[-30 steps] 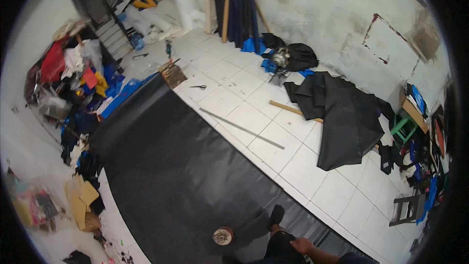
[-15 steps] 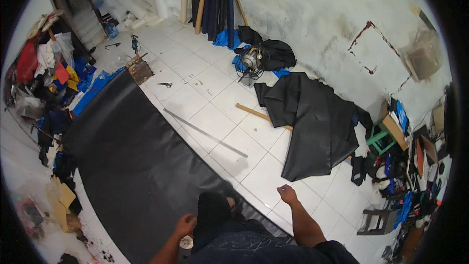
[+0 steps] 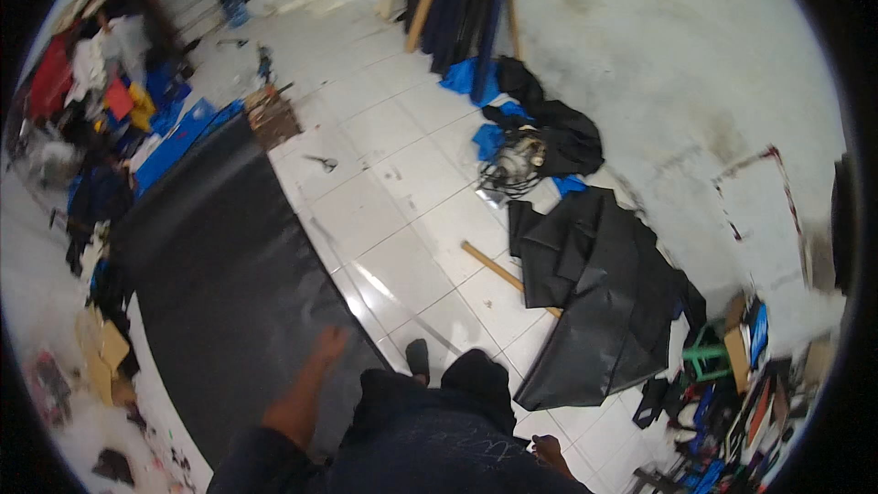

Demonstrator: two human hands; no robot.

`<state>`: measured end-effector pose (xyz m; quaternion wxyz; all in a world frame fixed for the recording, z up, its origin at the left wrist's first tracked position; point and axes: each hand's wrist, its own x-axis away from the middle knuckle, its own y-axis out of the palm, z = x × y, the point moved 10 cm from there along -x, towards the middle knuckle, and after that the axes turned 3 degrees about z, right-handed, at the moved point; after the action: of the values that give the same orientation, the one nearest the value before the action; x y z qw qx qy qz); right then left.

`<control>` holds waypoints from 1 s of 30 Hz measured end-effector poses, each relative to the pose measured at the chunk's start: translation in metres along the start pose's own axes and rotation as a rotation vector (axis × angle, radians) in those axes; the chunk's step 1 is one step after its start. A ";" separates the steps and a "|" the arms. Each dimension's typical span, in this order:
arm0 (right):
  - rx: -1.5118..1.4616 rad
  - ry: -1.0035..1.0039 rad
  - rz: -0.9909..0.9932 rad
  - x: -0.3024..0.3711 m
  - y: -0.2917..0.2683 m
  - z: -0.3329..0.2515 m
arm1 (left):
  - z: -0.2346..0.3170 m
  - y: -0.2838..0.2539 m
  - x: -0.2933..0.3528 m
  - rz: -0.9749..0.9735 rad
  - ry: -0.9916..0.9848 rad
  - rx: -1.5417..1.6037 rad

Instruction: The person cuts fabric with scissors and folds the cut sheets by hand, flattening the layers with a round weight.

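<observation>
A large black sheet (image 3: 215, 265), smooth like leatherette, lies spread on the floor at the left. Above its near right part hangs my left hand (image 3: 331, 345), blurred by motion; its fingers cannot be made out, and nothing shows in it. My right hand (image 3: 549, 450) is low at the right of my body, over the tiles, with its fingers curled and nothing visible in them. My foot (image 3: 417, 359) in a dark covering stands on the tiles by the sheet's edge. A thin grey strip (image 3: 437, 336) lies close to it, partly blurred.
Scissors (image 3: 321, 163) lie near a brown block (image 3: 273, 119) at the sheet's far corner. A folded black sheet (image 3: 594, 302) covers part of a cardboard tube (image 3: 494, 265). Beyond it sits a metal machine (image 3: 517, 165) with cables. Piles of scraps line both sides; a green stool (image 3: 707, 357) stands right.
My body and view have shifted, and my knee no longer shows on the sheet. My left hand has moved forward over the sheet; my right hand has dropped back beside my body.
</observation>
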<state>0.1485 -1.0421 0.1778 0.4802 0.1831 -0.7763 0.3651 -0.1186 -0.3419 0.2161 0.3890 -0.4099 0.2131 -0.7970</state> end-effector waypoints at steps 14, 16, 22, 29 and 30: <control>1.545 -0.865 -0.047 -0.209 0.065 -0.648 | 0.173 0.018 -0.127 0.164 -0.118 0.121; 1.468 -0.906 -0.002 -0.170 0.114 -0.774 | 0.145 0.005 -0.104 0.272 -0.226 0.181; 1.147 -1.472 -0.234 -0.103 0.268 -1.000 | 0.129 0.011 -0.166 0.220 -0.419 0.255; 1.576 -1.510 -0.927 0.060 0.542 -0.909 | 0.168 -0.109 -0.249 0.293 -0.468 0.453; 1.671 -1.539 -1.018 0.080 0.561 -0.897 | 0.174 -0.126 -0.260 0.276 -0.476 0.498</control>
<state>0.3034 0.0031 0.2729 -0.2758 0.8785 -0.2269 0.3174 0.0616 -0.0620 0.2719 0.6192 -0.4440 -0.0306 -0.6469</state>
